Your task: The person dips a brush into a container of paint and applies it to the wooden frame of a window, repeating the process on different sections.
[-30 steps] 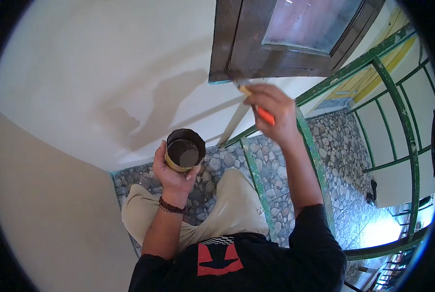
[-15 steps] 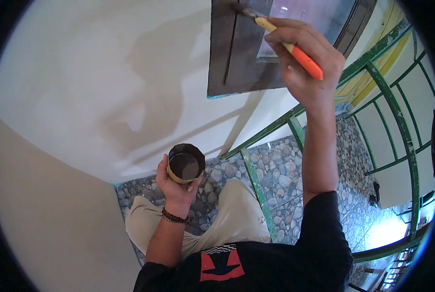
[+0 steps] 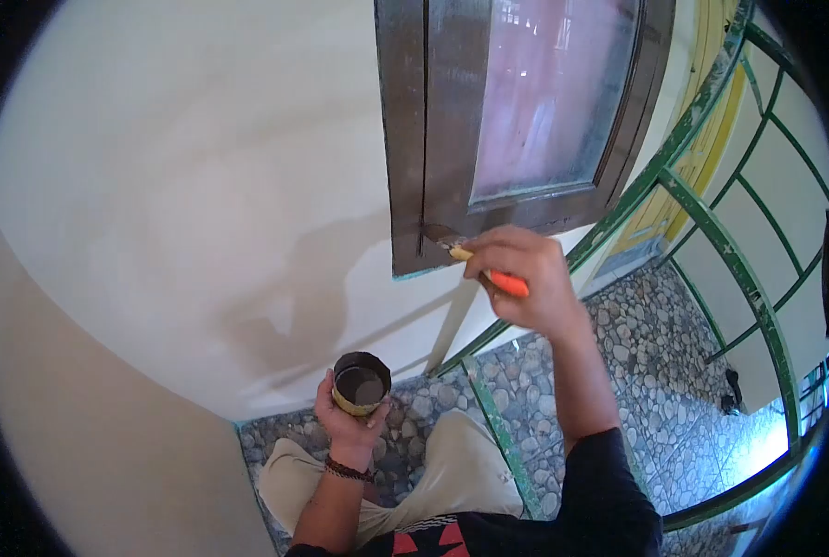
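My right hand (image 3: 526, 278) grips a paintbrush (image 3: 507, 282) with a pale and orange handle. Its dark bristles touch the lower left corner of a brown wooden window frame (image 3: 452, 139). Behind the frame's glass pane (image 3: 549, 111) something pink shows. Lower down, my left hand (image 3: 348, 422) is wrapped round a round paint pot (image 3: 362, 407), held from below and the side. Dark brown paint (image 3: 359, 382) lies inside the pot, and its rim is stained dark.
A green metal railing (image 3: 712, 218) with chipped paint curves along the right, close to my right arm. White wall (image 3: 201, 186) surrounds the window. Pebble-patterned floor (image 3: 609, 390) lies below, and a yellow door (image 3: 702, 139) stands at the back right.
My right hand has brought the paintbrush down along the frame to its lower corner. The view has tilted up, so the window shows more. My left hand still holds the pot.
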Action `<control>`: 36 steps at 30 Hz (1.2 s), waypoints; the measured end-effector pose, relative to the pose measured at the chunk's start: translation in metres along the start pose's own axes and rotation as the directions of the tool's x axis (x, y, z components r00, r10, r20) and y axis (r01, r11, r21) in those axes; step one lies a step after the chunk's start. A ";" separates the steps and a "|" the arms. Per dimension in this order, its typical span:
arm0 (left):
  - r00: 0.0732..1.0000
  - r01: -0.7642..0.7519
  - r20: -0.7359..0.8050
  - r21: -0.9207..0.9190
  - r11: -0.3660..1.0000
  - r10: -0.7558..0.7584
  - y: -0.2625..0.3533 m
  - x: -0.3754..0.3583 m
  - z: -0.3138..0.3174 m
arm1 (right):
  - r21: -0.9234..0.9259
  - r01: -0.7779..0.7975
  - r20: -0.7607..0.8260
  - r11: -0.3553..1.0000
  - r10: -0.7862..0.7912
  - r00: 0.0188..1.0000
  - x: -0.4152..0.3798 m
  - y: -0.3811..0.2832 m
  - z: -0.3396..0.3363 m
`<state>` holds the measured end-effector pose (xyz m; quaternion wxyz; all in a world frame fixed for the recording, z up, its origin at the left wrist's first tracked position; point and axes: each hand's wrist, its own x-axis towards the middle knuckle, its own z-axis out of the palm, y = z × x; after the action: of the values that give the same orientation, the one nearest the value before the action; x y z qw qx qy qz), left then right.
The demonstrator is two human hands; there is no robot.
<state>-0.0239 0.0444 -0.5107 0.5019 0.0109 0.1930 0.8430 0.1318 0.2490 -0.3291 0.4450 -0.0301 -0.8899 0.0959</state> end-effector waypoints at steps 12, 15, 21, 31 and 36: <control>0.990 0.030 0.135 0.031 0.999 -0.033 -0.002 0.005 -0.005 | -0.095 0.188 -0.165 0.978 -0.201 0.966 0.153 -0.001 -0.092; 0.996 0.029 0.089 0.021 0.999 -0.031 -0.004 0.004 0.004 | -0.192 0.314 -0.304 0.930 -0.361 0.882 0.167 -0.013 -0.104; 0.999 0.040 0.027 0.004 0.999 -0.040 -0.006 0.005 -0.001 | -0.392 0.391 -0.333 0.833 -0.525 0.784 0.150 -0.012 -0.087; 1.000 -0.009 -0.023 -0.027 1.000 0.009 -0.009 -0.003 0.019 | -0.109 0.157 -0.200 0.982 -0.176 0.964 -0.003 0.004 0.027; 0.998 -0.016 0.063 0.042 0.999 0.014 -0.009 -0.004 0.010 | -0.044 0.026 0.019 0.999 -0.025 0.999 -0.025 0.021 0.026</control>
<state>-0.0117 0.0479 -0.5039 0.5010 0.0494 0.1952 0.8417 0.1256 0.2625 -0.3681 0.4370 -0.0276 -0.8963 0.0708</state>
